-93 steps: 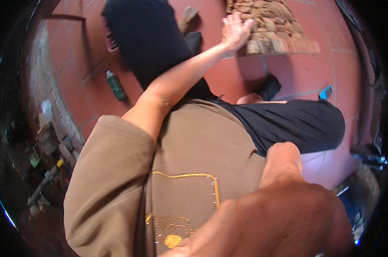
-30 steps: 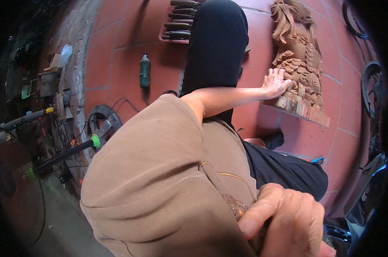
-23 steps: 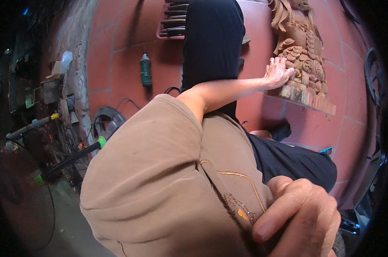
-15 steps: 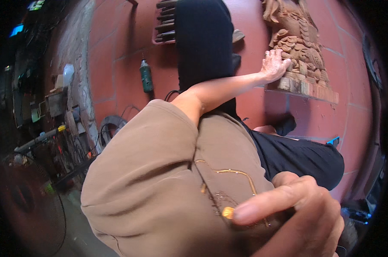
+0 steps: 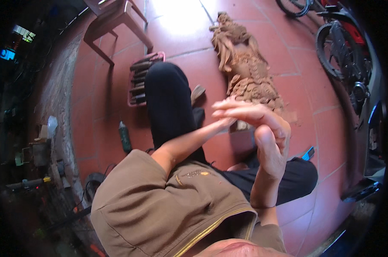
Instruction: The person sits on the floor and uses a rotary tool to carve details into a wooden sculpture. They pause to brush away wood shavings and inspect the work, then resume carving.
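A reddish-brown wood carving [image 5: 249,64], densely cut with relief, lies on the tiled floor in front of me. My left hand [image 5: 229,121] reaches across to its near end; its fingers are mostly hidden behind my other hand. Raised closer to the camera, my right hand [image 5: 271,130] is bent at the wrist, fingers stretched leftward and thumb apart, with nothing in it. It covers part of the carving's near base.
By my raised knee sits a pink basket [image 5: 131,88] of dark-handled tools. A green power tool [image 5: 124,137] lies on the left. A brown chair [image 5: 112,25] stands farther off. A motorbike [image 5: 344,60] is on the right, and a blue object [image 5: 308,153] lies by my other knee.
My right hand has risen from near my shirt front to in front of the carving's base. The view has tilted, showing more floor, the chair and the motorbike.
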`<act>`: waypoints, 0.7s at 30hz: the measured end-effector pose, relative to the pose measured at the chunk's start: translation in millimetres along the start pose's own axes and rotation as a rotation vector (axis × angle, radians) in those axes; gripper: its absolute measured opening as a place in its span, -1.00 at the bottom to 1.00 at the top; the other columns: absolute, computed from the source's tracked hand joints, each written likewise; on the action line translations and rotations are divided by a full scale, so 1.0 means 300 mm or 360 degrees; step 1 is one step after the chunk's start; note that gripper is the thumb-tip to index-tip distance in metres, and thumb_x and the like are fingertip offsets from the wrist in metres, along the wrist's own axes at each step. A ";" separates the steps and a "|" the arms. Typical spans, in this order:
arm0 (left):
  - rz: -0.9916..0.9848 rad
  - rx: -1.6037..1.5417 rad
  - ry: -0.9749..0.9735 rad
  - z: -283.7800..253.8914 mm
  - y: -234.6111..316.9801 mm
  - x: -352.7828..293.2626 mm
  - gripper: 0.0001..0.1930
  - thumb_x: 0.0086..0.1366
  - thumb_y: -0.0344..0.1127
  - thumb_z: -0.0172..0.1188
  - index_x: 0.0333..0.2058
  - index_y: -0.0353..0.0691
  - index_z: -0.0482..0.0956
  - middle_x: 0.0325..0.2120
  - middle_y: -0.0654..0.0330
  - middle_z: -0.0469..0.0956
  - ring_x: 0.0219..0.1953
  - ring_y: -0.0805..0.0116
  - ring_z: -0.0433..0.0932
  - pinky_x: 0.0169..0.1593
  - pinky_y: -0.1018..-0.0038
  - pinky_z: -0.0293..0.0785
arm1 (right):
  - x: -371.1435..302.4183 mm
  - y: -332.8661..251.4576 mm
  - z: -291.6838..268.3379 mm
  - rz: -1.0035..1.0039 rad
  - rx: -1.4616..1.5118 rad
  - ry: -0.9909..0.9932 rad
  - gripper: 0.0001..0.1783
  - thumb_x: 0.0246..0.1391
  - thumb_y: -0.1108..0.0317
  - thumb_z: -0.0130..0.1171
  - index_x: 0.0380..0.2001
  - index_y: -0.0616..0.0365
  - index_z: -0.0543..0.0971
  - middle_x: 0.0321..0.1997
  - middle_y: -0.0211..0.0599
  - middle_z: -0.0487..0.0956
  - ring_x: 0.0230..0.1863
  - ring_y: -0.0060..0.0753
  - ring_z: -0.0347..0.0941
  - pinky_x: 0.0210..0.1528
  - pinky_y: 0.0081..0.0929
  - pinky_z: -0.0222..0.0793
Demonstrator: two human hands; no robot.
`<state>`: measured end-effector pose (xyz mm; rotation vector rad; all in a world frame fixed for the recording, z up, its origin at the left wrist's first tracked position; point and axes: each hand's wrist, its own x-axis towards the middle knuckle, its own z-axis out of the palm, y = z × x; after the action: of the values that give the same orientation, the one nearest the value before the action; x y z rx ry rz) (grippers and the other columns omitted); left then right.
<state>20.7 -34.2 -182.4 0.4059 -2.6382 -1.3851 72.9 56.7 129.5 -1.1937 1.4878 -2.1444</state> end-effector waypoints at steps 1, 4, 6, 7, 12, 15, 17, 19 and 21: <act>0.0088 0.0062 0.0013 0.009 -0.029 -0.001 -0.39 0.28 0.06 -0.01 0.12 -0.29 0.23 0.00 -0.18 0.32 0.07 -0.14 0.25 0.12 0.05 0.21 | 0.006 -0.007 -0.023 0.0044 -0.0148 0.0152 -0.56 0.19 0.10 0.04 -0.17 0.34 0.55 -0.03 -0.05 0.55 0.01 -0.28 0.46 0.08 -0.37 0.31; -0.0097 -0.0145 -0.0012 0.008 0.008 0.018 -0.37 0.25 0.06 0.02 0.13 -0.31 0.22 0.04 -0.19 0.31 0.10 -0.20 0.21 0.16 0.04 0.17 | 0.024 0.025 -0.148 0.0149 -0.0659 0.0660 -0.68 0.17 0.26 0.11 -0.14 0.29 0.56 0.02 -0.13 0.52 0.10 -0.35 0.39 0.16 -0.41 0.24; -0.0118 -0.0190 -0.0037 0.006 0.018 0.022 -0.35 0.23 0.08 0.05 0.13 -0.30 0.24 0.06 -0.19 0.31 0.12 -0.18 0.20 0.18 0.06 0.17 | 0.030 0.043 -0.271 0.0130 -0.0983 0.0953 -0.68 0.18 0.26 0.11 -0.12 0.29 0.54 0.02 -0.14 0.52 0.11 -0.35 0.38 0.18 -0.42 0.22; -0.0129 -0.0229 -0.0042 -0.002 0.022 0.023 -0.35 0.23 0.09 0.06 0.13 -0.29 0.26 0.06 -0.18 0.31 0.11 -0.17 0.21 0.18 0.07 0.17 | 0.029 0.067 -0.347 0.0135 -0.1083 0.1097 -0.66 0.19 0.25 0.10 -0.10 0.30 0.53 0.02 -0.14 0.52 0.12 -0.34 0.38 0.18 -0.42 0.21; -0.0202 -0.0426 -0.0059 -0.003 0.008 0.049 -0.40 0.22 0.08 0.06 0.05 -0.30 0.38 0.00 -0.17 0.39 0.06 -0.12 0.31 0.13 0.12 0.24 | -0.083 0.311 -0.845 0.0167 -0.1488 0.1522 -0.60 0.18 0.21 0.09 -0.06 0.32 0.49 -0.02 -0.08 0.54 0.08 -0.22 0.41 0.13 -0.33 0.28; -0.0298 -0.0643 -0.0154 -0.051 0.037 0.052 -0.43 0.23 0.09 0.05 0.00 -0.32 0.43 -0.03 -0.18 0.42 0.04 -0.09 0.36 0.11 0.15 0.28 | -0.214 0.453 -0.992 0.0514 -0.2019 0.1609 -0.52 0.14 0.10 0.11 -0.04 0.29 0.48 -0.04 0.01 0.53 0.04 -0.08 0.44 0.08 -0.24 0.31; -0.0314 -0.0661 -0.0098 -0.050 0.003 0.051 -0.44 0.23 0.08 0.04 -0.02 -0.32 0.44 -0.04 -0.18 0.43 0.03 -0.07 0.38 0.09 0.16 0.31 | -0.266 0.532 -0.991 0.0922 -0.2269 0.1657 -0.44 0.10 0.00 0.12 -0.02 0.26 0.46 -0.04 0.06 0.52 0.02 0.00 0.44 0.07 -0.17 0.31; -0.0285 -0.0641 -0.0053 -0.019 0.002 0.049 -0.45 0.26 0.07 0.01 -0.02 -0.33 0.44 -0.05 -0.17 0.44 0.01 -0.05 0.42 0.06 0.16 0.35 | -0.366 0.629 -1.062 0.1107 -0.2293 0.1652 -0.40 0.08 -0.06 0.12 0.00 0.22 0.45 0.00 0.05 0.51 0.03 0.02 0.43 0.07 -0.13 0.31; -0.0389 -0.0601 -0.0068 -0.040 0.005 0.042 -0.46 0.30 0.05 -0.01 0.00 -0.34 0.42 -0.04 -0.12 0.45 0.00 0.06 0.44 0.04 0.25 0.37 | -0.387 0.681 -1.043 0.1359 -0.2153 0.1618 -0.38 0.04 -0.12 0.12 0.01 0.14 0.45 0.04 -0.01 0.50 0.05 0.02 0.43 0.05 -0.12 0.32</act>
<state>11.3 -46.7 -174.4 0.6689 -2.3388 -1.9358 -134.7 243.0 -144.9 0.6486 3.1808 -0.8960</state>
